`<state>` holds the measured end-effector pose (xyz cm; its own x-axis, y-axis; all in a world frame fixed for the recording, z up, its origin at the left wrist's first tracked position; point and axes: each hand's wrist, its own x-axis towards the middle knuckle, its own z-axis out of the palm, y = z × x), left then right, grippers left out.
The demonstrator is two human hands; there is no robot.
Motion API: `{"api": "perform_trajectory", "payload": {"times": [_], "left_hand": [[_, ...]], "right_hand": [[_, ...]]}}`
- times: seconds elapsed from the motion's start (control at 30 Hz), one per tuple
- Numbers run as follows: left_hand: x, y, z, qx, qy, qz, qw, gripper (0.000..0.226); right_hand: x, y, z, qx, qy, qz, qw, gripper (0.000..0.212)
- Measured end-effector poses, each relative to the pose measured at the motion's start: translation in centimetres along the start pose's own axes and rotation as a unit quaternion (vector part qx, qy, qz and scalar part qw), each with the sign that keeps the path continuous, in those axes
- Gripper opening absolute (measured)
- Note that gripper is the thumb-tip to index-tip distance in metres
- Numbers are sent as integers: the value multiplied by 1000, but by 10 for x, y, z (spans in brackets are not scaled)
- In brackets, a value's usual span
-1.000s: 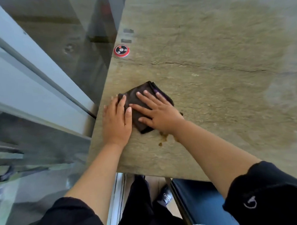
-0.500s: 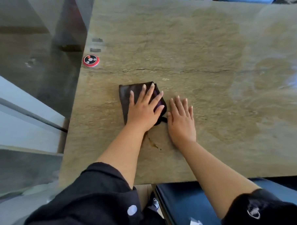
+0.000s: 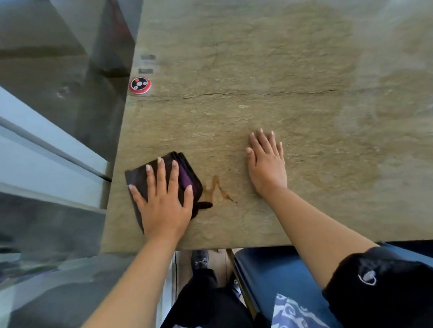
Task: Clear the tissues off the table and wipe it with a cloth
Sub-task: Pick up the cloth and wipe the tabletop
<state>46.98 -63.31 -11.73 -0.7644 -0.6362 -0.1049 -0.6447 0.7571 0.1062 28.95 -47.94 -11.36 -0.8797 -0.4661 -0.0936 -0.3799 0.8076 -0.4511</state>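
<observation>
A folded dark brown cloth (image 3: 186, 171) with a purple layer lies on the stone-look table (image 3: 255, 50) near its front left corner. My left hand (image 3: 162, 206) presses flat on the cloth with fingers spread. A brown liquid smear (image 3: 216, 191) sits on the table just right of the cloth. My right hand (image 3: 266, 166) rests flat and empty on the table, right of the smear and apart from the cloth. No tissues show on the table.
A round red call button (image 3: 139, 85) sits at the table's left edge, with a glass wall just beyond that edge. A blue seat (image 3: 277, 270) stands under the table's front edge. The table's right side looks damp and shiny.
A second ago both hands lay on the cloth. The right hand came off and moved away to the right, and the left hand slid the cloth toward the front left corner, uncovering the brown smear.
</observation>
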Motion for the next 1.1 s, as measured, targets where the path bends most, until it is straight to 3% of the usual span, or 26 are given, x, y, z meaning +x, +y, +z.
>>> {"api": "perform_trajectory", "payload": {"times": [0.13, 0.33, 0.57, 0.7, 0.9, 1.1], "left_hand": [[19, 16, -2, 6, -8, -43, 999, 63], [79, 45, -3, 8, -23, 5, 1000, 64], [-30, 4, 6, 10, 7, 122, 992, 66], [-46, -8, 8, 19, -10, 123, 992, 64], [7, 59, 3, 10, -31, 62, 998, 62], [-27, 131, 17, 38, -20, 142, 989, 62]], "right_hand": [[-1, -1, -4, 20, -14, 17, 1000, 49], [-2, 0, -3, 10, -25, 16, 1000, 50], [-10, -5, -4, 30, -44, 34, 998, 50], [-29, -4, -8, 20, -71, 13, 997, 51], [-27, 17, -28, 18, -132, -60, 989, 50], [-15, 46, -49, -68, -140, -99, 983, 50]]}}
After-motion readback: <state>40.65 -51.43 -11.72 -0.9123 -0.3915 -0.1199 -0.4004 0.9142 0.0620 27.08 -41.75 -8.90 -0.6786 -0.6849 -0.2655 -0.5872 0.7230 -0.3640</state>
